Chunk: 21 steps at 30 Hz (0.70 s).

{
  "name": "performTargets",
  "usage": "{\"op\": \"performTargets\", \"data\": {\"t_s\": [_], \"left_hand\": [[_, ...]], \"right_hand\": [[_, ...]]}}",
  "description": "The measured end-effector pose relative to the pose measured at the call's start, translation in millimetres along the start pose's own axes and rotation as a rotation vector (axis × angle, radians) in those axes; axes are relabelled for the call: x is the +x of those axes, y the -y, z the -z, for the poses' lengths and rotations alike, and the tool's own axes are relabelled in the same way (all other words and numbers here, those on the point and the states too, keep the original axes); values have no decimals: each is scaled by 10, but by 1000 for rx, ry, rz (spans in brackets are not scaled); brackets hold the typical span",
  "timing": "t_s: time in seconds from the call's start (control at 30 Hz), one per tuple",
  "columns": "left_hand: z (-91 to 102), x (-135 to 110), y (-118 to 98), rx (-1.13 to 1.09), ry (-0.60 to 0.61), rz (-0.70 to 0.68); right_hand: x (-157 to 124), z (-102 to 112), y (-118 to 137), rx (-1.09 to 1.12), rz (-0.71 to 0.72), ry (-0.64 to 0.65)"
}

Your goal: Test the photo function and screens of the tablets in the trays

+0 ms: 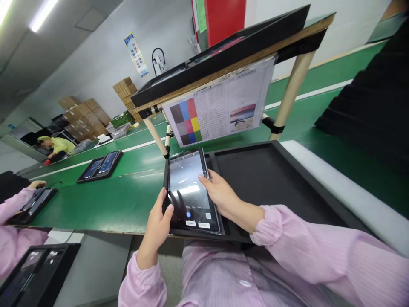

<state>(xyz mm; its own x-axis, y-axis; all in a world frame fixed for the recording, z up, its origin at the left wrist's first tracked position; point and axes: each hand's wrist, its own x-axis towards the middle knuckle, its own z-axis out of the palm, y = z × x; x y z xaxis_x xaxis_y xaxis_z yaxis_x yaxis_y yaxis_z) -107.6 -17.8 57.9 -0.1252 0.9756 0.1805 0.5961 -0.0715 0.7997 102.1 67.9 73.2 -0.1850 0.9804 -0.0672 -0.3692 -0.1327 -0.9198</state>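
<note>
The tablet (191,192) lay in the left compartment of the black tray (271,179). The left hand (158,221) gripped its near-left edge; the right hand (220,192) clasped its right edge.

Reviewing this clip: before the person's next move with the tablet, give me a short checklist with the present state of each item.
1. Left hand on the tablet: ok, thumb on the lower left of the screen, fingers at the left edge.
2. Right hand on the tablet: ok, fingers over the right edge.
3. Tablet seated in the left slot of the black tray: cannot tell whether it lies flat or is lifted.
4. Screen lit: ok, a round icon and labels show near the bottom.
5. Right slot of the tray free: ok.
6. Colour chart in view above the tablet: ok, hanging from the shelf.
</note>
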Motion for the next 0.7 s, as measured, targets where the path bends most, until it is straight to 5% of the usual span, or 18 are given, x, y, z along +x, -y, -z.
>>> {"op": "performTargets", "data": {"t_s": [0.17, 0.37, 0.7], "left_hand": [[-282, -47, -270, -200, -92, -114], [-537, 24, -640, -103, -215, -329], [-875, 5, -676, 197, -281, -411]], "right_hand": [[-177, 138, 367, 0, 70, -20], [-186, 419, 660, -144, 465, -335], [-123, 720, 536, -136, 527, -322]]}}
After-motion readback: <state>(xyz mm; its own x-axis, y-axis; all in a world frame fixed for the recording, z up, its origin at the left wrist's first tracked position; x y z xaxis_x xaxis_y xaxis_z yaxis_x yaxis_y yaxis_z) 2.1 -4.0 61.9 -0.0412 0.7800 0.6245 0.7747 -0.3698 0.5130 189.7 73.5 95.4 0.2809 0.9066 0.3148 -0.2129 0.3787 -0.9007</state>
